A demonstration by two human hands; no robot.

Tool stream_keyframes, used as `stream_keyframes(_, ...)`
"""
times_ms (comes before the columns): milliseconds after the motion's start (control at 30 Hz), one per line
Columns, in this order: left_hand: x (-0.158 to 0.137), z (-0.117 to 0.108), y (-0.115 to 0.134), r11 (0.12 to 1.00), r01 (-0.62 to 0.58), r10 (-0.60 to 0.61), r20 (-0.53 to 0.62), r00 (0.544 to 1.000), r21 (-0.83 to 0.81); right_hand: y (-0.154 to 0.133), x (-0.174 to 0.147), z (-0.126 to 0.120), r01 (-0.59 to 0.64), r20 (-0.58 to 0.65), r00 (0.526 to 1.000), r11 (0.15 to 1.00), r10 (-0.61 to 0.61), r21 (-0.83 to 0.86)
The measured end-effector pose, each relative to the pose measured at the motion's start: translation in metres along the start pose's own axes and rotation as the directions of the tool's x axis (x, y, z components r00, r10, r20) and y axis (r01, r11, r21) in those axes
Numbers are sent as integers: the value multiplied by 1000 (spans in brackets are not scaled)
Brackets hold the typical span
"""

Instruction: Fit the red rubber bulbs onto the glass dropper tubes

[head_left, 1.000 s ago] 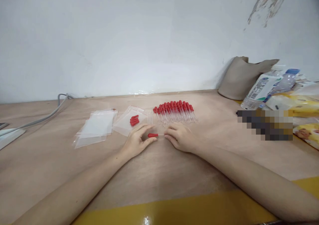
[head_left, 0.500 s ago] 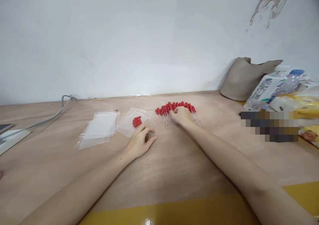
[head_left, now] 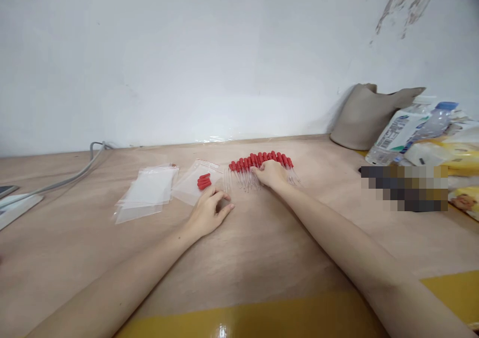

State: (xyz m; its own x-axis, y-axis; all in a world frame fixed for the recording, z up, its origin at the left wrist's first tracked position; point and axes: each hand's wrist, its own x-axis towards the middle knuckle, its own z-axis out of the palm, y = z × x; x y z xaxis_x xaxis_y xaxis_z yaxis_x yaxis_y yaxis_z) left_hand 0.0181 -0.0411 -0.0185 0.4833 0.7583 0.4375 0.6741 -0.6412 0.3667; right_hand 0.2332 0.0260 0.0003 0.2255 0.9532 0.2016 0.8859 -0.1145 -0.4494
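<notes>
A row of droppers with red rubber bulbs (head_left: 244, 163) and thin clear stems lies fanned out on the table. My right hand (head_left: 272, 173) is over the middle of the row, its thumb and fingers closed on a dropper there; the fingertips partly hide it. Resting on the table to the left, my left hand (head_left: 210, 210) holds nothing, with thumb and forefinger apart. Just beyond its fingers, several loose red bulbs (head_left: 204, 181) lie on a clear zip bag (head_left: 187, 183). Several bare clear tubes (head_left: 227, 180) lie between that bag and the row.
A stack of clear zip bags (head_left: 149, 190) lies at left, with a grey cable (head_left: 84, 170) and a flat device (head_left: 18, 210) farther left. Along the right stand a grey-brown bag (head_left: 364, 118), plastic bottles (head_left: 398, 136) and yellow packages (head_left: 464, 158). A white wall (head_left: 224, 58) rises behind.
My right thumb has shifted slightly left, and the left part of the dropper row with it. My left hand stays in place. The whole view has moved a little.
</notes>
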Motion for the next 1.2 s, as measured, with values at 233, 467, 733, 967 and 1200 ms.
stream_keyframes(233, 4, -2, -13, 983, 56, -17, -219, 976, 174, -26, -23, 5, 238, -48, 970, 971, -238, -11)
stream_keyframes(467, 11, -19, -51, 934, 228, -124, -352, 928, 274, -56, -30, 26, 282, 56, 958, 958, -280, -48)
stream_keyframes(733, 10, -19, -59, 943, 266, -211, -258, 943, 202, -29, -60, 14, 351, 41, 935, 936, -351, 27)
stream_keyframes(967, 11, -20, -56, 946, 176, -102, -265, 959, 271, 23, -85, -9, 571, -16, 809, 779, -588, 259)
stream_keyframes(1200, -1, -10, -12, 997, -64, 70, -137, 988, 49, 25, -83, 2, 507, -53, 855, 811, -515, 293)
